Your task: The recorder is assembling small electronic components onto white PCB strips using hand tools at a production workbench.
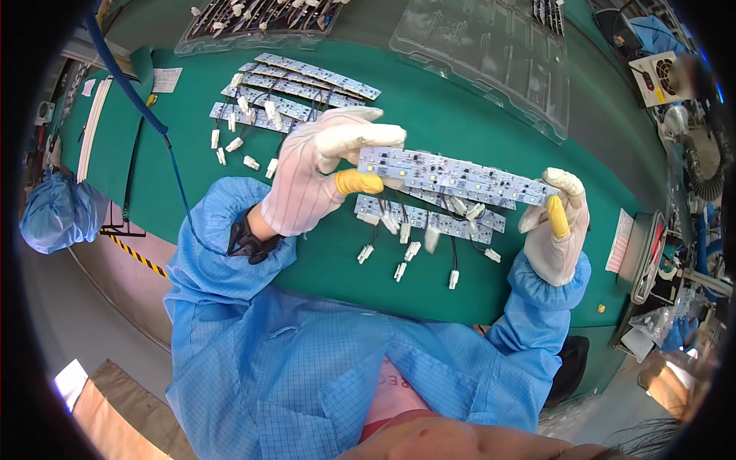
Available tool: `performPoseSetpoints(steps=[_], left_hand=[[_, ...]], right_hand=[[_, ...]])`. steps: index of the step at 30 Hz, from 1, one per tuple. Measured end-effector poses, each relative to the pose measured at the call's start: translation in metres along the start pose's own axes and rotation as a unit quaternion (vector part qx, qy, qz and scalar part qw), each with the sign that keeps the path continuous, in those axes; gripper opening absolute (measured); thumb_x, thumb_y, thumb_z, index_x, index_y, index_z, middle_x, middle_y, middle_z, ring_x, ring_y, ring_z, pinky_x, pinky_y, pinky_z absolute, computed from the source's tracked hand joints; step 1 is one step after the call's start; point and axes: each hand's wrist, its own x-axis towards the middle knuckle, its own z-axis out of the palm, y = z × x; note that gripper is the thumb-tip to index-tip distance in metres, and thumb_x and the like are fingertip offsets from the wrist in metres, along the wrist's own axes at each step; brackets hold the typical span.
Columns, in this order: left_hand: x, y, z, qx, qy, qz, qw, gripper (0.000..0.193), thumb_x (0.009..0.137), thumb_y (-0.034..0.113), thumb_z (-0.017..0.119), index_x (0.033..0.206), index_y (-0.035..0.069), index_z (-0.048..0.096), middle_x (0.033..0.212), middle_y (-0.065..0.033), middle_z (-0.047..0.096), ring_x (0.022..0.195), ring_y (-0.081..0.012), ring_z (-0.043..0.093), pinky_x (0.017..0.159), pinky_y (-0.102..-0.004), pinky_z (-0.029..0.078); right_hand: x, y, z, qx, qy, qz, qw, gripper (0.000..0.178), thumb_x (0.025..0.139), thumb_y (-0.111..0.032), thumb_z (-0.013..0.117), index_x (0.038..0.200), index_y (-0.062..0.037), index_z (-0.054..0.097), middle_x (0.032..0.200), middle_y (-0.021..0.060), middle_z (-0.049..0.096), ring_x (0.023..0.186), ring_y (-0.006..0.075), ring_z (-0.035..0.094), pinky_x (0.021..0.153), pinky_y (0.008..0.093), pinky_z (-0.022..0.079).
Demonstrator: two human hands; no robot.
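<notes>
A long white LED circuit board [460, 175] is held up lengthwise between my gloved hands. My left hand [318, 165], with a yellow thumb cover, pinches its left end. My right hand [558, 218] grips the right end between a yellow-covered thumb and the fingers. Beneath it on the green mat lie more LED boards [429, 219], partly hidden, with short dark wires and white plugs [412, 251]. Another group of LED boards [307, 86] lies beyond my left hand, stacked in overlapping rows, their white connectors [234, 144] hanging toward me.
A clear plastic tray [483, 65] sits at the far right, another tray [253, 42] with wired boards at the far left. A blue coiled cord [130, 88] runs down to my left wrist strap [251, 241]. At right stand a bin [644, 257] and a small fan unit [658, 79].
</notes>
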Motion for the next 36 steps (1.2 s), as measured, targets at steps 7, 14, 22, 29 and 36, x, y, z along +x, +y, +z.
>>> performPoseSetpoints(steps=[7, 14, 22, 29, 36], left_hand=[[0.007, 0.004, -0.009, 0.013, -0.021, 0.004, 1.0, 0.059, 0.084, 0.053, 0.054, 0.116, 0.003, 0.06, 0.075, -0.003, 0.07, 0.096, -0.0218, 0.061, 0.1, -0.0387, 0.037], [0.0, 0.003, -0.005, -0.113, -0.021, -0.077, 0.99, 0.067, 0.086, 0.056, 0.052, 0.12, -0.002, 0.055, 0.077, -0.0106, 0.07, 0.086, -0.0113, 0.062, 0.101, -0.033, 0.035], [0.0, 0.001, -0.007, -0.067, -0.018, -0.096, 0.993, 0.066, 0.086, 0.056, 0.055, 0.117, -0.001, 0.058, 0.08, -0.0101, 0.071, 0.097, -0.0158, 0.061, 0.106, -0.0376, 0.031], [0.0, 0.005, 0.001, -0.207, 0.002, -0.145, 0.968, 0.063, 0.087, 0.051, 0.058, 0.115, -0.005, 0.059, 0.107, -0.0162, 0.066, 0.11, -0.022, 0.058, 0.098, -0.0348, 0.041], [-0.004, 0.009, 0.003, -0.228, 0.009, -0.199, 0.953, 0.059, 0.086, 0.045, 0.062, 0.112, -0.007, 0.059, 0.118, -0.0183, 0.061, 0.113, -0.0223, 0.056, 0.1, -0.0332, 0.04]], right_hand=[[-0.003, -0.005, -0.002, -0.015, -0.03, 0.003, 0.999, 0.04, 0.089, -0.033, 0.062, 0.111, -0.0002, 0.053, 0.072, 0.0083, 0.061, 0.051, 0.0114, 0.056, 0.052, 0.0226, 0.044], [-0.006, -0.006, -0.004, -0.032, -0.047, -0.013, 0.998, 0.046, 0.088, -0.035, 0.064, 0.112, 0.0011, 0.052, 0.069, 0.0051, 0.062, 0.052, 0.0089, 0.056, 0.055, 0.0205, 0.045], [-0.006, -0.006, -0.002, 0.038, -0.065, 0.011, 0.997, 0.047, 0.085, -0.033, 0.068, 0.113, 0.0013, 0.052, 0.077, 0.0099, 0.062, 0.052, 0.0098, 0.056, 0.049, 0.0188, 0.043], [-0.006, -0.009, -0.011, 0.018, -0.109, 0.055, 0.992, 0.05, 0.087, -0.039, 0.063, 0.115, 0.0009, 0.052, 0.082, 0.0109, 0.062, 0.063, 0.012, 0.059, 0.067, 0.0241, 0.048], [0.002, 0.0, -0.084, -0.672, -0.042, -0.103, 0.732, 0.095, 0.067, -0.044, 0.077, 0.14, -0.0047, 0.031, 0.135, 0.0177, 0.039, 0.126, 0.0338, 0.04, 0.1, 0.0442, 0.038]])
